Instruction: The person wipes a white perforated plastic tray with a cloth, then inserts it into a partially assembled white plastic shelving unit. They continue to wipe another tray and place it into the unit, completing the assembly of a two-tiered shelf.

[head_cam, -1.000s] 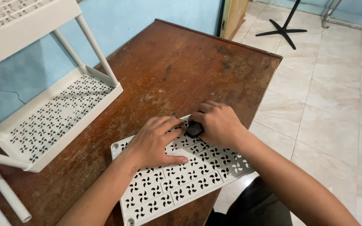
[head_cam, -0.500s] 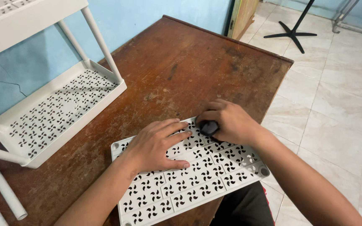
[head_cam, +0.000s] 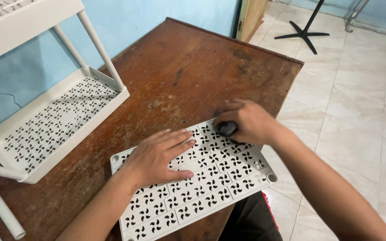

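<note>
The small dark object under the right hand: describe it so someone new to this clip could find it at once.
Start at the brown wooden table, then the flat white perforated panel at its near edge. At the panel's far corner, the right hand grips a small black object, the only dark, solid thing on the white panel; the left hand just lies flat.

Left hand (head_cam: pixel 159 156): laid flat, palm down, fingers spread and stretched toward the right.
Left forearm: extended up from the lower edge.
Right hand (head_cam: pixel 244 121): curled, fingers closed around something small and dark.
Right forearm: brought in from the lower right.
</note>
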